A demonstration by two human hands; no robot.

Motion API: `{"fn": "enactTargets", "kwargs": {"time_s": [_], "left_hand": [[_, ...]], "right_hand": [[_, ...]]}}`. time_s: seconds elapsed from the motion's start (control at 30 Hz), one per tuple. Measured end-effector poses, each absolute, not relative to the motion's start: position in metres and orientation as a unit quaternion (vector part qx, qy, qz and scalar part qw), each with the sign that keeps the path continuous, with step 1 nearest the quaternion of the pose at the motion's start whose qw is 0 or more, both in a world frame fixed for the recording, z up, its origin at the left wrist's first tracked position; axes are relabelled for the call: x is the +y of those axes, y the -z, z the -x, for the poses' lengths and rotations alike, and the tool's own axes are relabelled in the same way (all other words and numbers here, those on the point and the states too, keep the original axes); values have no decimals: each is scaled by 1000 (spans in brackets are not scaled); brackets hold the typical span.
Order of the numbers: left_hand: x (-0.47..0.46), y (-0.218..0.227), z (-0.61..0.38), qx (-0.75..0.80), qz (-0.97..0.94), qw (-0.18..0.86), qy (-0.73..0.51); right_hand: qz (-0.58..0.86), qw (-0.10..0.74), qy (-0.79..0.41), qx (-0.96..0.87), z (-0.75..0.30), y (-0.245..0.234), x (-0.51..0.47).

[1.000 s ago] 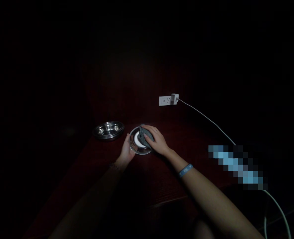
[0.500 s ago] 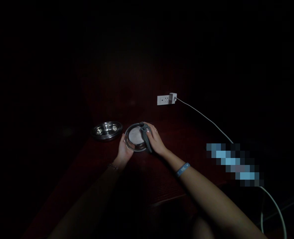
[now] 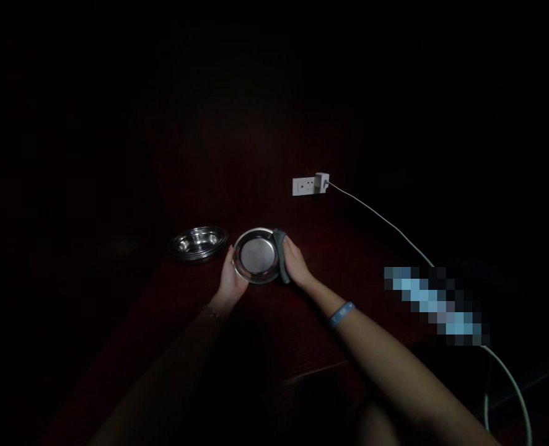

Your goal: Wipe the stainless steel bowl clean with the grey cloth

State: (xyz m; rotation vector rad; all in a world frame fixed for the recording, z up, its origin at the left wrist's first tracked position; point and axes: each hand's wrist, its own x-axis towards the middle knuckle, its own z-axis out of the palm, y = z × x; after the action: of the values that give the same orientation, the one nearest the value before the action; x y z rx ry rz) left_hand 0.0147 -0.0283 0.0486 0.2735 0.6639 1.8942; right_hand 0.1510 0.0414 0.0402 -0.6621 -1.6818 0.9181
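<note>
A steel plate (image 3: pixel 256 255) sits on the dark red tabletop (image 3: pixel 274 328), held between both hands. The left hand (image 3: pixel 232 282) cups the plate's near-left rim, fingers curled under and thumb on the edge. The right hand (image 3: pixel 294 263) pinches a grey cloth (image 3: pixel 281 260) against the plate's right rim.

A second ago the cloth lay spread over the plate's middle under the right palm. Half a second ago it was bunched at the right side, and now it is folded over the rim, leaving the plate's face bare and shiny. The left hand's hold is unchanged.

A stack of steel bowls (image 3: pixel 197 243) stands just left of the plate, apart from it. Farther back lies a white power strip (image 3: pixel 308 184) with a plug and a white cable (image 3: pixel 381 218) running off to the right.
</note>
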Motion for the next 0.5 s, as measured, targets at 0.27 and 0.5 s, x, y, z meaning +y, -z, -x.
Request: {"fn": "enactTargets", "kwargs": {"time_s": [0.27, 0.5], "left_hand": [[-28, -47, -14, 277, -146, 516, -797], [-27, -46, -15, 284, -160, 524, -787]], "right_hand": [[288, 530, -460, -652, -151, -40, 47], [281, 524, -510, -621, -151, -41, 47]]}}
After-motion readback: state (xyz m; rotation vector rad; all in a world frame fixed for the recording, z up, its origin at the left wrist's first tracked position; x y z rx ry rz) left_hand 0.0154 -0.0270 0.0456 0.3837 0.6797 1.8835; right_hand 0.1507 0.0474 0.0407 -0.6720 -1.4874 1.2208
